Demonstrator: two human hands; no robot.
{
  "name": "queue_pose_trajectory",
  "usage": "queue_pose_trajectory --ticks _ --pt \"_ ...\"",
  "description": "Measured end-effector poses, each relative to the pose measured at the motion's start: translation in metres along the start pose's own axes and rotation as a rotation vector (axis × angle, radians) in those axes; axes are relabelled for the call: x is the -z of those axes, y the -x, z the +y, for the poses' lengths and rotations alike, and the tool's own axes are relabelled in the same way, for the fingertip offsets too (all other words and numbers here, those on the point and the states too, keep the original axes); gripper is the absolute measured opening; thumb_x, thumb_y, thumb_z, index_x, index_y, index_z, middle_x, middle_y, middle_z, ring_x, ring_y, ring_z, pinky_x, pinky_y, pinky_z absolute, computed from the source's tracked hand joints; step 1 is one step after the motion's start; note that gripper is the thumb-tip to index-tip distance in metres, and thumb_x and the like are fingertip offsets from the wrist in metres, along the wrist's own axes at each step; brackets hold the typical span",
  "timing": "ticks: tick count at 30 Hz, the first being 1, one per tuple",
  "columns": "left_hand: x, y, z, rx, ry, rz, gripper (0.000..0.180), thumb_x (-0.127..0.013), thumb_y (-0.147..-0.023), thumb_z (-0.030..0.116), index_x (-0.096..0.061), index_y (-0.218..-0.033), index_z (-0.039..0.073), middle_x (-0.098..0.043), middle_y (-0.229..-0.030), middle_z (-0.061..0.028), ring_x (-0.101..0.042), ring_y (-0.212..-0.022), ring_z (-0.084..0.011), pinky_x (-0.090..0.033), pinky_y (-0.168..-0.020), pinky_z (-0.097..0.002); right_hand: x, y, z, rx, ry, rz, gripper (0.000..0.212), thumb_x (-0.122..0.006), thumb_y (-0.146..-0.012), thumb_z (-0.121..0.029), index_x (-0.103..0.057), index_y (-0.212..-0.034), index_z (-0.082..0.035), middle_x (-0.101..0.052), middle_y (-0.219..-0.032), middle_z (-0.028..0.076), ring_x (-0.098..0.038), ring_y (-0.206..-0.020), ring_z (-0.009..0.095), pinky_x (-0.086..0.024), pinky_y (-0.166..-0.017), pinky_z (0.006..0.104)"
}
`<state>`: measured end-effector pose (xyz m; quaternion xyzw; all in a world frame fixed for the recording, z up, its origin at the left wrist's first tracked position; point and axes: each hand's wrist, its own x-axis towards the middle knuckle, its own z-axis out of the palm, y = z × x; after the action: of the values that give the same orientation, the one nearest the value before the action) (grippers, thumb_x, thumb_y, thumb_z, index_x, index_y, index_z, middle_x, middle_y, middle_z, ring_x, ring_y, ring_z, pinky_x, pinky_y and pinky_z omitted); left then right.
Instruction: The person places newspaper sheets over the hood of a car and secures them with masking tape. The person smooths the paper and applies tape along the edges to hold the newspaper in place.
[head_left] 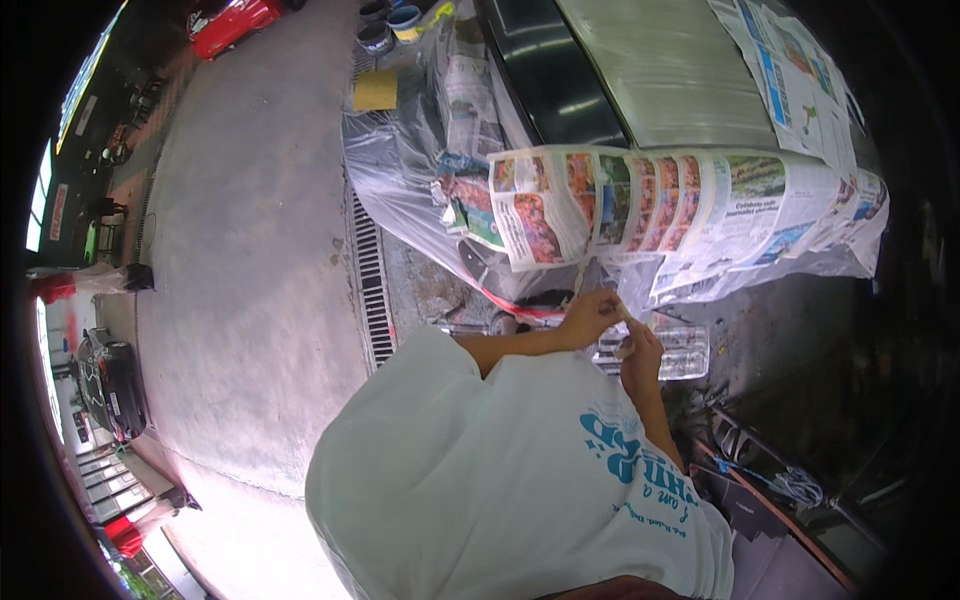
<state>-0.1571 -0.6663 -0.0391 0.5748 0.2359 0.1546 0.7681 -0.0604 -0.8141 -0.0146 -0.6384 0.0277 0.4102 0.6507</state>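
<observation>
In front of my body, close to the lower edge of the newspaper covering [655, 205], both hands are drawn near each other. My left hand [590, 318] pinches one end of a short pale strip of tape [622, 312]. The strip runs across to my right hand [643, 358], whose fingers are closed round what looks like a small roll of masking tape [625, 349]. Another narrow pale strip [580, 275] hangs at the newspaper's edge, just above my left hand. The newspaper lies over one end of a car body with a dull panel [670, 75] and a dark panel [555, 75].
Clear plastic sheeting [375, 160] drapes the car's left side, with a tan square [375, 90] on it. Buckets [404, 22] stand beyond. A floor grate [372, 290] runs along the left. A clear ribbed piece [685, 352] lies beneath my hands; coiled rope [797, 488] is at lower right.
</observation>
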Motion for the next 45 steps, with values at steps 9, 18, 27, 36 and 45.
queue_pose_trajectory --ticks 9,18,27,36,45 --pt "-0.009 -0.001 0.015 -0.003 -0.182 0.005 0.024 -0.078 -0.093 0.012 -0.068 -0.108 -0.003 -0.076 -0.09 -0.0079 -0.067 -0.08 -0.0104 -0.054 -0.073 -0.0312 -0.004 0.002 -0.004 0.127 0.098 0.093 0.018 -0.075 -0.099 -0.018 -0.077 -0.099 0.0 -0.064 -0.079 -0.001 -0.055 -0.07 0.007 -0.043 -0.064 0.0249" --pt "0.0 -0.081 0.071 -0.103 -0.975 -0.006 0.039 -0.069 -0.092 0.017 -0.074 -0.126 0.001 -0.075 -0.115 -0.0216 -0.068 -0.116 -0.034 -0.052 -0.097 -0.0509 0.066 -0.019 0.027 0.079 -0.162 0.556 0.015 -0.078 -0.096 -0.02 -0.075 -0.094 -0.006 -0.06 -0.079 -0.007 -0.049 -0.069 0.003 -0.037 -0.063 0.0221" --pt "-0.041 -0.222 0.037 -0.988 -2.288 -0.692 0.073 -0.062 -0.097 0.036 -0.039 -0.164 0.017 -0.029 -0.174 -0.0053 -0.018 -0.163 -0.03 -0.014 -0.128 -0.0667 0.061 -0.079 0.122 0.019 -0.561 0.599 0.016 -0.077 -0.097 -0.021 -0.075 -0.1 -0.006 -0.059 -0.081 -0.006 -0.051 -0.077 0.005 -0.039 -0.07 0.0234" --pt "-0.066 -0.244 0.047 -0.696 -2.583 -0.936 0.072 -0.056 -0.102 0.05 -0.033 -0.167 0.029 -0.011 -0.179 0.0017 -0.003 -0.165 -0.0272 -0.006 -0.127 -0.0701 0.001 -0.162 0.067 0.053 -0.966 0.508 0.014 -0.077 -0.098 -0.023 -0.073 -0.102 -0.009 -0.058 -0.084 -0.008 -0.047 -0.078 0.003 -0.037 -0.07 0.0234" --pt "-0.074 -0.244 0.052 -0.738 -2.606 -0.978 0.08 -0.065 -0.096 0.055 -0.035 -0.166 0.029 -0.016 -0.178 0.0015 -0.009 -0.164 -0.0293 -0.017 -0.12 -0.0784 -0.022 -0.218 0.019 -0.047 -0.953 0.595 0.027 -0.082 -0.093 -0.03 -0.071 -0.1 -0.007 -0.062 -0.082 -0.002 -0.052 -0.076 0.007 -0.042 -0.067 0.0266"
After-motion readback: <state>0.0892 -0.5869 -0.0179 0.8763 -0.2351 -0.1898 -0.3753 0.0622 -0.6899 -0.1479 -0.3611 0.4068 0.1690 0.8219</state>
